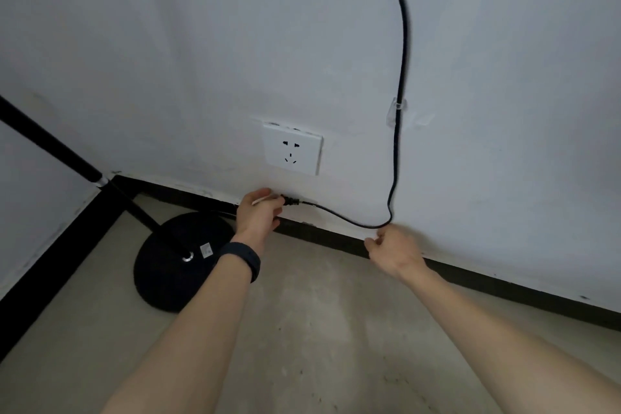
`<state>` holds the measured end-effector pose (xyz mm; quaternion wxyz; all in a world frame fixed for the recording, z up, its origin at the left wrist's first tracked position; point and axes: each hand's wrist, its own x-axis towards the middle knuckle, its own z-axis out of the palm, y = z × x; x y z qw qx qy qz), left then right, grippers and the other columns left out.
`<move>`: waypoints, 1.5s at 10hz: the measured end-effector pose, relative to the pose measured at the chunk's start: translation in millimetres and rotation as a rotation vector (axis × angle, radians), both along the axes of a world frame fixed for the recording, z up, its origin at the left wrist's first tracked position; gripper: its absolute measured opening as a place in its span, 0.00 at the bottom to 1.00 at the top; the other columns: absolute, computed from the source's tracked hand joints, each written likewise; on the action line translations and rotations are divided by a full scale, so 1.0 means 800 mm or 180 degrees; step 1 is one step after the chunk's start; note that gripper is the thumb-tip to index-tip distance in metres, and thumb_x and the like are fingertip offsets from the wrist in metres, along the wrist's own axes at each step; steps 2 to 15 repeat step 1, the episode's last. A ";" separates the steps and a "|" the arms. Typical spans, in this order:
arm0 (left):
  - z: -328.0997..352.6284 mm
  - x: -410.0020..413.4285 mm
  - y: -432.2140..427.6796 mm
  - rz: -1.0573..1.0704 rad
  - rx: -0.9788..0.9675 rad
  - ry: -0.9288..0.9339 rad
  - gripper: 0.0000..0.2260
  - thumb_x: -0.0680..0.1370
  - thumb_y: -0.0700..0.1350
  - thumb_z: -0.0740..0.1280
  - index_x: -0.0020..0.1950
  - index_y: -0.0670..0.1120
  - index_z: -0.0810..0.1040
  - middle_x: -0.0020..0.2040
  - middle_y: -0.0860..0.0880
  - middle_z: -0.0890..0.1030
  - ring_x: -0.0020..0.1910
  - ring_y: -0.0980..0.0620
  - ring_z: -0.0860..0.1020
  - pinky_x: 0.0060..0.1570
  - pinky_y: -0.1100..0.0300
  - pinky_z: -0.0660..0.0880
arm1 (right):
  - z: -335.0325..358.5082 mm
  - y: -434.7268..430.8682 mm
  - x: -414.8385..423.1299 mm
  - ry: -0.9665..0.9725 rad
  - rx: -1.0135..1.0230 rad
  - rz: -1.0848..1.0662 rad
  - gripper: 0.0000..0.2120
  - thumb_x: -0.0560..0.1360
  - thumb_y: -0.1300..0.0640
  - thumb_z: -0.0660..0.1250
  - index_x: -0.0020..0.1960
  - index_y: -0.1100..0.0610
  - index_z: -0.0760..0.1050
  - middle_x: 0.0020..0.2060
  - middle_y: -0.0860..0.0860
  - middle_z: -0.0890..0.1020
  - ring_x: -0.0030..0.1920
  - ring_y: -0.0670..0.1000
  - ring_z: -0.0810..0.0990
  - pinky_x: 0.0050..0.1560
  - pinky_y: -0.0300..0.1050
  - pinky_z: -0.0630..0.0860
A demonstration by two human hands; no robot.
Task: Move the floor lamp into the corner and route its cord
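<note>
White wall [201,44] behind, cord [401,44] end pinched in left fingers [268,202], right fingers [376,240] loosely curled just beneath its sag

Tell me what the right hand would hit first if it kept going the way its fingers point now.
Probably the black cord. The right hand points up and left toward the wall, and the cord's low sag hangs just ahead of its fingers. Behind it is the white wall. Depth is unclear, so the hand could pass in front of the cord.
</note>
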<state>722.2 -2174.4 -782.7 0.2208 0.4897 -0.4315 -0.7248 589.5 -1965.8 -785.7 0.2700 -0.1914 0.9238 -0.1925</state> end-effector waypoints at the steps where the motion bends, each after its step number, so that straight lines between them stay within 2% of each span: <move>1: 0.006 0.004 -0.001 -0.0084 -0.0113 -0.0170 0.16 0.77 0.39 0.71 0.64 0.46 0.76 0.57 0.45 0.82 0.57 0.45 0.80 0.48 0.56 0.76 | 0.021 0.003 0.003 -0.0189 0.0644 0.0304 0.13 0.80 0.51 0.62 0.44 0.60 0.75 0.49 0.60 0.82 0.48 0.60 0.82 0.43 0.42 0.71; 15: 0.006 0.004 -0.001 -0.0084 -0.0113 -0.0170 0.16 0.77 0.39 0.71 0.64 0.46 0.76 0.57 0.45 0.82 0.57 0.45 0.80 0.48 0.56 0.76 | 0.021 0.003 0.003 -0.0189 0.0644 0.0304 0.13 0.80 0.51 0.62 0.44 0.60 0.75 0.49 0.60 0.82 0.48 0.60 0.82 0.43 0.42 0.71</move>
